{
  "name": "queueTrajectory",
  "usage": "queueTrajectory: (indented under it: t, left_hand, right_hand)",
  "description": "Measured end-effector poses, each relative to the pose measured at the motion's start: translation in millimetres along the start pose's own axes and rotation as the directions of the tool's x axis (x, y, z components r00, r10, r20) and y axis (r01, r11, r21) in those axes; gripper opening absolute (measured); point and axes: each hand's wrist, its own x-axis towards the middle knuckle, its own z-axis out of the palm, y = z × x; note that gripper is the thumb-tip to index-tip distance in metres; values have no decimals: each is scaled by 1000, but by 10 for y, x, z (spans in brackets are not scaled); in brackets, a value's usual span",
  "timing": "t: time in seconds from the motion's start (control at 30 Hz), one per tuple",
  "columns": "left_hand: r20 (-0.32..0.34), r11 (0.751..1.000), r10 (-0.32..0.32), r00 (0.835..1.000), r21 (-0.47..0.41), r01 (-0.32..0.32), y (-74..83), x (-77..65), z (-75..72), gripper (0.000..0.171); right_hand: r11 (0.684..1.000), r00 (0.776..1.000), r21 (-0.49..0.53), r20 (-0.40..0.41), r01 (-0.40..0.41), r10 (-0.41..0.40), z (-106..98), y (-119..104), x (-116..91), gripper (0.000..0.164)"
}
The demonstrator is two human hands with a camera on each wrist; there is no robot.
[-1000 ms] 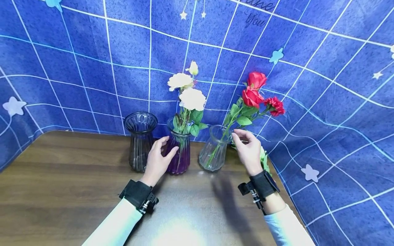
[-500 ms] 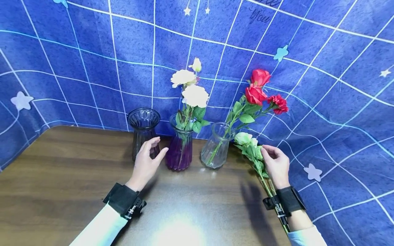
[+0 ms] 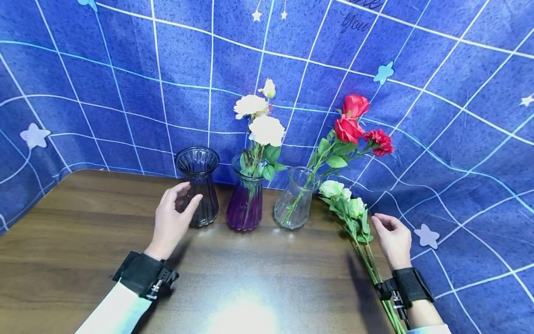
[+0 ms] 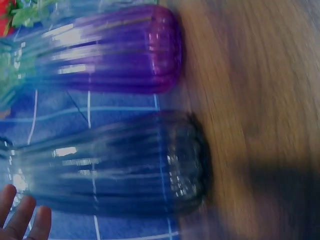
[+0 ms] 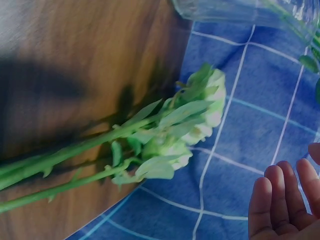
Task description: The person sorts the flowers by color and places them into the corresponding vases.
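My left hand (image 3: 172,221) is beside the dark grey glass vase (image 3: 199,195), thumb and fingers spread apart with nothing between them. In the left wrist view its fingertips (image 4: 22,215) appear near that vase's rim end. My right hand (image 3: 392,239) hovers right of the pale green-white flowers (image 3: 356,208), which lie on the table with long green stems; it holds nothing. A purple vase (image 3: 244,206) bears white flowers (image 3: 267,131). The clear glass vase (image 3: 293,204) holds red flowers (image 3: 349,129) leaning right.
The three vases stand in a row along the back of the brown wooden table (image 3: 104,222). Behind and to the right hangs a blue cloth (image 3: 175,60) with white grid lines and stars. A bright glare lies on the table's front middle.
My left hand has moved left from the purple vase to the dark grey one. My right hand has moved right and down, away from the red flowers, uncovering the lying flowers.
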Motion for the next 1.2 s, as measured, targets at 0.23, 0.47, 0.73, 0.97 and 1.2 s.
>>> queueTrajectory:
  t: [0.23,0.47,0.73,0.97,1.2]
  left_hand:
    - [-14,996,-89,996,31,89,-131,106,-96,45]
    - [25,990,-139,990,14,139,-198,217,-96,60]
    - [92,987,-161,983,1,162,-156,303,-79,67]
    - [121,982,-178,977,-42,185,-158,329,-26,66]
    - [140,976,-206,969,-36,213,-156,337,9,67]
  right_hand:
    - [996,999,-92,31,-22,25,-46,157,-9,27]
    - [981,992,-181,88,-73,91,-79,342,-59,29]
    - [960,977,-274,178,-64,115,-85,574,-60,30]
    - [944,940,-317,287,-89,185,-69,817,-43,29]
    - [954,914,-269,341,-130,221,-40,877,-49,36]
